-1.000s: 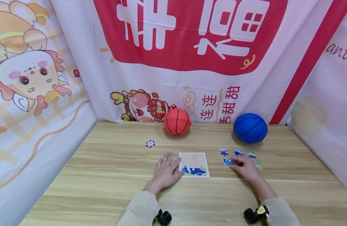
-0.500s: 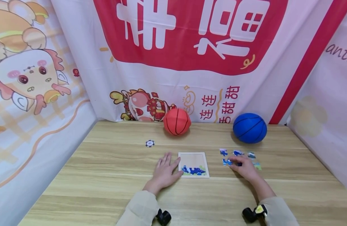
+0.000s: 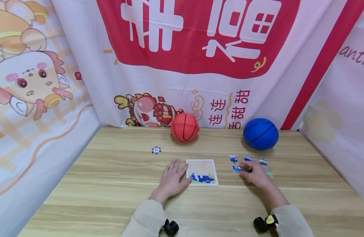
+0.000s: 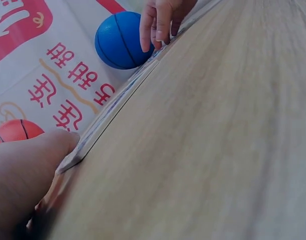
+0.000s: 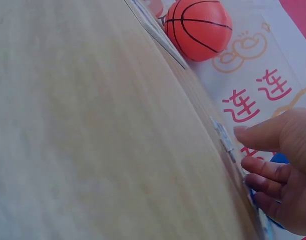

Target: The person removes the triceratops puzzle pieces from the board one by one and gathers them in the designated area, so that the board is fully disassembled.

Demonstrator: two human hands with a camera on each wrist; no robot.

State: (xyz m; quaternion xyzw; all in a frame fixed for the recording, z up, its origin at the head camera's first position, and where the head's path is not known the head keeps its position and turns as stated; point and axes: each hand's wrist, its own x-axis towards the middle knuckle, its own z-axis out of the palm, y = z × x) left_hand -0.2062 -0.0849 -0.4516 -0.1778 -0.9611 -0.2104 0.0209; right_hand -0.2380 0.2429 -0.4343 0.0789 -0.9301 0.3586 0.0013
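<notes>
A white-rimmed jigsaw puzzle tray lies on the table, its lower part filled with blue and green pieces. My left hand rests on the table at the tray's left side, fingers spread and thumb touching the rim. To the right of the tray, my right hand hovers over several loose jigsaw pieces, partly covering them. In the right wrist view its thumb and fingers are bent loosely and stand apart, with no piece visible between them. A blue jigsaw piece lies just left of its fingertips.
A red toy basketball and a blue one sit at the table's back edge, near the hanging cloth. A round poker chip lies left of the tray, beyond the left hand.
Everything has drifted slightly left in the head view. Both hands stay in nearly the same places, and the tray and loose pieces look unmoved.
</notes>
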